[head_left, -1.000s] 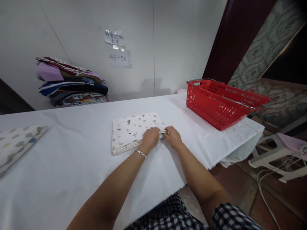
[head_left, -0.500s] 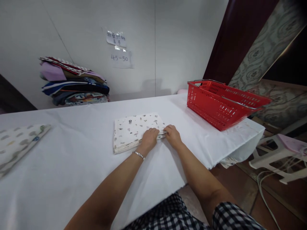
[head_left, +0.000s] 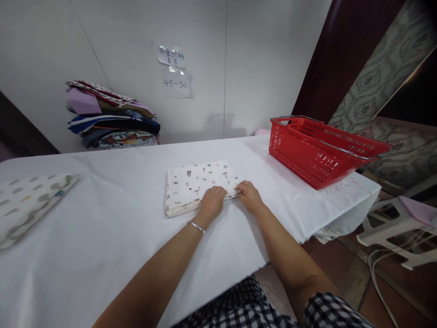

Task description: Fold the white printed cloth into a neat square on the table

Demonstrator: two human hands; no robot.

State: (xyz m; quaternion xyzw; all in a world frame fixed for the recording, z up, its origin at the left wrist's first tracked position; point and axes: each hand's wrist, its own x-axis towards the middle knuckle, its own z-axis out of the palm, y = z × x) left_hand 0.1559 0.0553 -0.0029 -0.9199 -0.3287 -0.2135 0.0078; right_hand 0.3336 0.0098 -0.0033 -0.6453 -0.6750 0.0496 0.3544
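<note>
Nearest the camera, checked fabric (head_left: 269, 310) covers the person's lap below the white table (head_left: 102, 255), and both bare forearms reach forward over the cloth. Since a second ago almost nothing has moved between hands and cloth: the view has drifted a little, so the wall and basket sit slightly further right in the picture, but both hands remain at the near right corner of the folded printed cloth (head_left: 194, 182), which suggests that the fold is being held and neatened rather than opened or carried off. The left hand (head_left: 212, 203), with a thin bracelet (head_left: 195, 225) at the wrist, lies with curled fingers on top of the cloth's near edge, pressing it down. The right hand (head_left: 249, 197) sits just beside it, fingers bent and closed against the corner's layered edge; whether it pinches the layers or only pushes against them, I cannot tell. The cloth lies flat on the middle of the table, squared up in a neat rectangle. Off to the left edge lies another spotted folded cloth (head_left: 30, 205), well apart. Further right stands a red basket (head_left: 317, 150) with wire handles near the table's far corner. Against the back wall rests a stack of coloured fabrics (head_left: 112, 120), with paper notes (head_left: 175, 73) taped above it.
</note>
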